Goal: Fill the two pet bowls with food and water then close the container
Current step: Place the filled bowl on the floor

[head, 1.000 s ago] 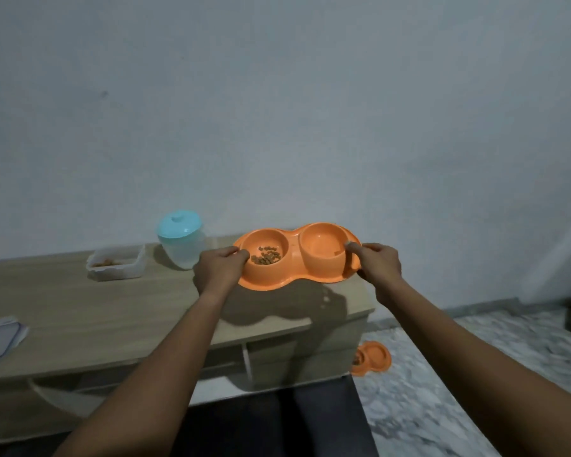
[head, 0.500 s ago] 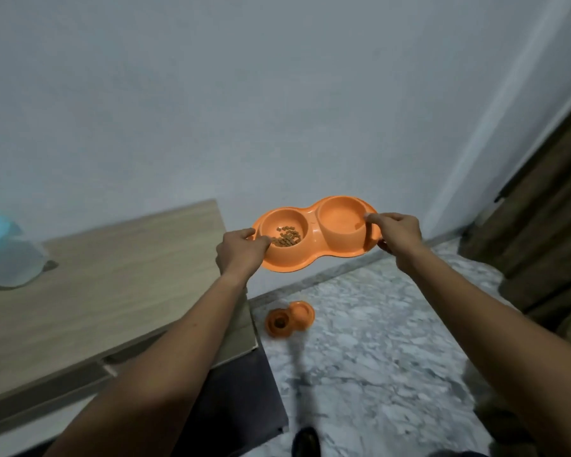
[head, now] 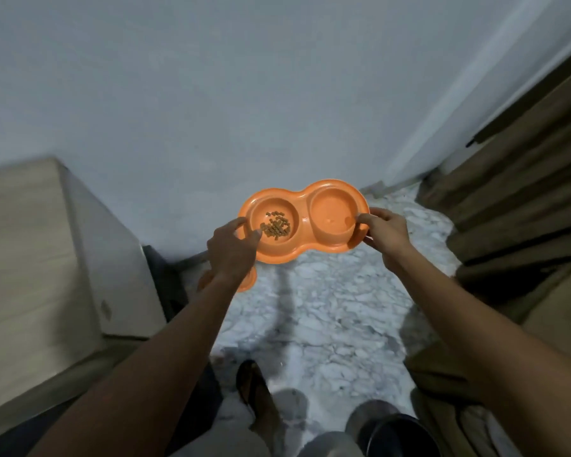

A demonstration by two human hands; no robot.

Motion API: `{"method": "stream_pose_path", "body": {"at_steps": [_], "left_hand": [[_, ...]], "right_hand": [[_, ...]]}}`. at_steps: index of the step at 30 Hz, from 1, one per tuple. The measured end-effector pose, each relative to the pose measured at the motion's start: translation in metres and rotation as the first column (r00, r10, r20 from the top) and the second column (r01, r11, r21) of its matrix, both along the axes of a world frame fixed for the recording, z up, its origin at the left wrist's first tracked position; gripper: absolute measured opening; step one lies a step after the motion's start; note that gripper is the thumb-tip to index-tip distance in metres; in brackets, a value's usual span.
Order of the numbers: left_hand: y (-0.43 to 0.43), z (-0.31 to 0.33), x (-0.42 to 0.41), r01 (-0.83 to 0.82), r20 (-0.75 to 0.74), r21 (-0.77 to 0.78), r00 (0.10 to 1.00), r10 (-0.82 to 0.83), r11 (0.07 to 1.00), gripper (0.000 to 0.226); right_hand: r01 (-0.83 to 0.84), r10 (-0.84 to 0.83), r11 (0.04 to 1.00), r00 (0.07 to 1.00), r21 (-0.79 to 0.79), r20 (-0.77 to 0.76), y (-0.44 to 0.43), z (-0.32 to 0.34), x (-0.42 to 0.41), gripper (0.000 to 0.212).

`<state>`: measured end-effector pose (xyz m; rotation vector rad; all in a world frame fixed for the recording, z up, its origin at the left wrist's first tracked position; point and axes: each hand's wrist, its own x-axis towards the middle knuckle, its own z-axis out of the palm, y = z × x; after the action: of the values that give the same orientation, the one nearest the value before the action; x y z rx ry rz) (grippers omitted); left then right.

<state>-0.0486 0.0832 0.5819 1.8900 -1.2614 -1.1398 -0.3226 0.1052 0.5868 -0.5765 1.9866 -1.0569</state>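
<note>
I hold an orange double pet bowl (head: pixel 302 206) in the air above the marble floor, level, one hand at each end. My left hand (head: pixel 233 249) grips its left rim beside the cup with brown kibble (head: pixel 276 225). My right hand (head: pixel 384 232) pinches the right rim by the other cup, which looks wet with a little water. A second orange double bowl (head: pixel 248 282) lies on the floor below, mostly hidden behind my left wrist. The food container and the water jug are out of view.
A pale wooden cabinet (head: pixel 40 258) stands at the left, its corner near my left forearm. Brown curtains (head: pixel 521 179) hang at the right. A white wall is ahead. My sandalled foot (head: pixel 257 394) stands on the marble floor (head: pixel 327 308).
I have carried the double bowl off the cabinet top and to the right, over the floor. My view has turned right and down; the jug and food container have left the frame.
</note>
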Motion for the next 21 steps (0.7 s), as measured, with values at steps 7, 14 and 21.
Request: {"method": "stream_pose_path", "body": {"at_steps": [7, 14, 21], "left_hand": [[-0.048, -0.140, -0.043, 0.048, 0.143, 0.124, 0.988, -0.066, 0.991, 0.036], [-0.086, -0.389, -0.081, -0.046, 0.096, 0.138, 0.995, 0.033, 0.989, 0.034], [-0.108, -0.615, -0.126, -0.160, 0.111, 0.211, 0.984, 0.138, 0.964, 0.042]], "right_hand": [[-0.032, 0.025, 0.987, 0.999, 0.158, 0.042, -0.059, -0.131, -0.025, 0.020], [-0.060, 0.041, 0.969, 0.996, 0.241, 0.080, -0.114, -0.370, -0.056, 0.031], [-0.068, 0.068, 0.970, 0.998, 0.233, 0.009, -0.155, -0.635, -0.095, 0.039]]}}
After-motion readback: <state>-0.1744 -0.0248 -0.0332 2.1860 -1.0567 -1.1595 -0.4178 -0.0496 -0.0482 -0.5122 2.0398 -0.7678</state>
